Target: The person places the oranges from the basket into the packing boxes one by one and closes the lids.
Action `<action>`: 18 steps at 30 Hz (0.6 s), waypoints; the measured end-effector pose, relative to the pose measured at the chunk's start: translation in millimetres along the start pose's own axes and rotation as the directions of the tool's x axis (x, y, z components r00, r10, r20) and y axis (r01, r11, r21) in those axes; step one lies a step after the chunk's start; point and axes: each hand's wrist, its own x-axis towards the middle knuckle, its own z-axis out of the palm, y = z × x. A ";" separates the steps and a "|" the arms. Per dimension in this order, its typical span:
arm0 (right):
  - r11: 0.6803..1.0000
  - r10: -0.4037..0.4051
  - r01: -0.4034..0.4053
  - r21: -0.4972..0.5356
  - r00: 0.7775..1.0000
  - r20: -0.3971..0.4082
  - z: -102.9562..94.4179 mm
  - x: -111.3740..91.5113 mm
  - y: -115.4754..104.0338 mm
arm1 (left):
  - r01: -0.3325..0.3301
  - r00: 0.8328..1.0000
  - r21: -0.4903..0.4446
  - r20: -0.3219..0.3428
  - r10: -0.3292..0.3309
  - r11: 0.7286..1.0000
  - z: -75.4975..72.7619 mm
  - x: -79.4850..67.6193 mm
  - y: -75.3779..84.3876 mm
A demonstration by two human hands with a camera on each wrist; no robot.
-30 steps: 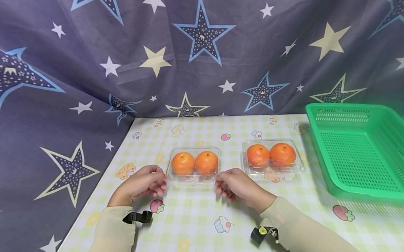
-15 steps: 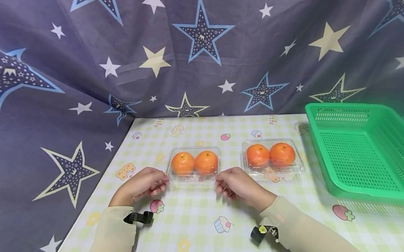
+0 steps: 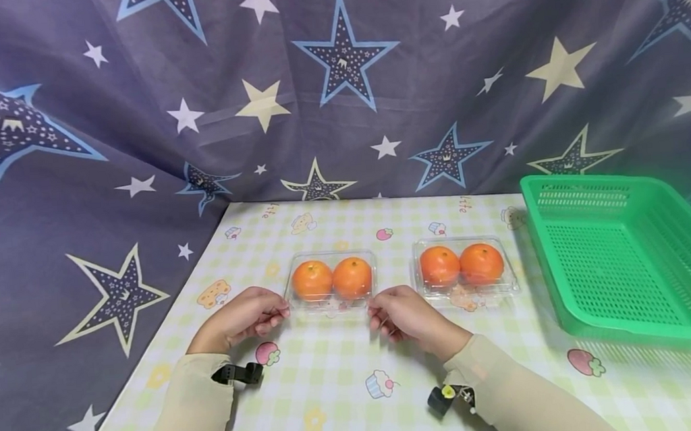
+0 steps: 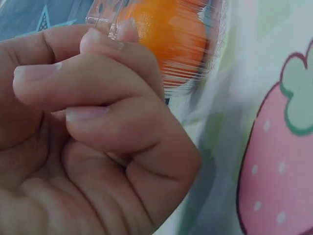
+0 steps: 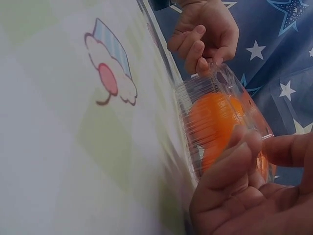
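Note:
A clear plastic clamshell box [image 3: 333, 307] with two oranges [image 3: 312, 281] side by side in it lies on the table in the head view. My left hand [image 3: 248, 316] pinches its near left corner between thumb and fingertips. At the near right corner, my right hand [image 3: 407, 319] pinches the rim in the same way. The left wrist view shows the left hand's fingers [image 4: 93, 83] curled, with an orange [image 4: 168, 34] behind the plastic. In the right wrist view both hands are at the box's [image 5: 234, 83] edge, and its lid appears closed.
Right of this box stands a second clear box [image 3: 469, 292] with two oranges [image 3: 481, 263] in it. A green plastic basket [image 3: 573, 323] stands at the right on the checked tablecloth [image 3: 310, 380]. A star-patterned curtain [image 3: 206, 152] hangs behind and left of the table.
The left hand has shifted slightly right, its fingertips closing in on the box's corner. The right hand and both boxes stay where they were.

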 end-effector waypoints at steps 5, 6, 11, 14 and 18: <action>1.000 -0.011 0.011 -0.005 1.000 -0.001 0.3 0.6 0.5 | -0.021 1.000 0.005 0.006 0.021 1.000 -1.2 0.5 -1.2; 1.000 -0.012 0.012 -0.006 1.000 -0.002 0.3 0.7 0.7 | -0.024 1.000 0.002 0.008 0.024 1.000 -1.2 0.8 -1.4; 1.000 -0.012 0.012 -0.007 1.000 -0.001 0.0 0.6 1.1 | -0.047 0.999 0.004 0.019 0.047 0.999 -0.8 1.5 -1.9; 1.000 -0.013 0.013 -0.008 1.000 0.000 0.0 0.3 1.1 | -0.051 0.998 -0.001 0.020 0.051 0.999 -0.7 1.6 -2.3; 1.000 -0.014 0.014 -0.013 1.000 0.000 0.1 0.4 1.6 | -0.060 0.998 -0.003 0.024 0.060 0.998 -1.2 1.3 -3.5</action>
